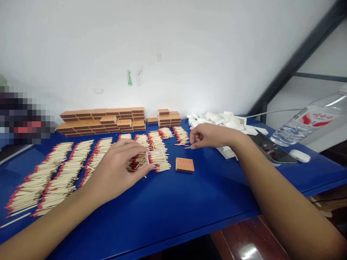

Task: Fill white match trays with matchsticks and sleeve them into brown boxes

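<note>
My left hand (119, 169) grips a small white matchbox tray (148, 157) between thumb and fingers. Red-tipped matches (156, 157) lie inside the tray, and loose matches (139, 162) spread beneath and beside it. My right hand (207, 136) is at the right end of the matches, fingers curled into a pinch. A single match (187, 147) sticks out at its fingertips. Between my hands, nearer to me, a closed orange matchbox sleeve or box (184, 164) lies flat on the blue table (162, 206).
Several rows of matches (58, 180) cover the left. Stacked matchboxes (103, 122) and a smaller stack (169, 118) stand along the wall. White trays (227, 119) are heaped behind my right hand. A phone (271, 146), an earbud case (299, 156) and a water bottle (309, 117) are rightward.
</note>
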`<state>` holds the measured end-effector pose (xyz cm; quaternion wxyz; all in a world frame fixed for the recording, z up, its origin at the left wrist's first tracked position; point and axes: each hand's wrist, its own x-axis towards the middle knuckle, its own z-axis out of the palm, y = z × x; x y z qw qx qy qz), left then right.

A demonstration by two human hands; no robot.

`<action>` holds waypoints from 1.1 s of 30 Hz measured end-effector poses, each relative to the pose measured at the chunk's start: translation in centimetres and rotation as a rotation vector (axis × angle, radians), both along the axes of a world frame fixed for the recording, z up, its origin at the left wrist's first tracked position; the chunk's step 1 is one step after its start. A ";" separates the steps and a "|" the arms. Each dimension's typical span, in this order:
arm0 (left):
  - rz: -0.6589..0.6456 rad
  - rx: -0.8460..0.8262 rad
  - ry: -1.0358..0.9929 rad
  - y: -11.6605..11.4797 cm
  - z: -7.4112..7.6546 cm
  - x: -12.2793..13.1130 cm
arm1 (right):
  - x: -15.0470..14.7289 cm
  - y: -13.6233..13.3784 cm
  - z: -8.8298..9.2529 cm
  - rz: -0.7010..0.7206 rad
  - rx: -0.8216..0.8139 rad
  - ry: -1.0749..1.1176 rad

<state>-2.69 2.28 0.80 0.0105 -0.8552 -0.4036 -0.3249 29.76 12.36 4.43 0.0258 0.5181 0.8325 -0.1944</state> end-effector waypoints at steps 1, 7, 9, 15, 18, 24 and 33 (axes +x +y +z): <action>-0.002 0.001 -0.001 0.0 0.0 0.0 | -0.1 0.0 -0.1 0.008 -0.005 0.004; -0.004 0.004 0.012 0.0 -0.1 -0.3 | -0.8 -0.5 0.0 0.041 -0.031 0.022; -0.002 0.000 0.006 0.0 -0.1 -0.3 | -1.1 -0.9 0.2 0.083 -0.019 0.063; -0.002 -0.049 -0.023 -0.2 -0.3 0.1 | -4.5 -3.2 0.3 0.198 0.144 0.456; -0.012 -0.062 -0.015 -0.3 -0.4 0.2 | -6.6 -4.5 -0.5 0.289 0.207 0.520; -0.008 -0.068 -0.012 -0.2 -0.6 0.1 | -7.4 -4.8 -1.1 0.343 0.212 0.518; 0.019 -0.039 -0.026 -0.1 -0.4 -0.2 | -2.9 -1.2 -0.5 0.059 0.234 0.256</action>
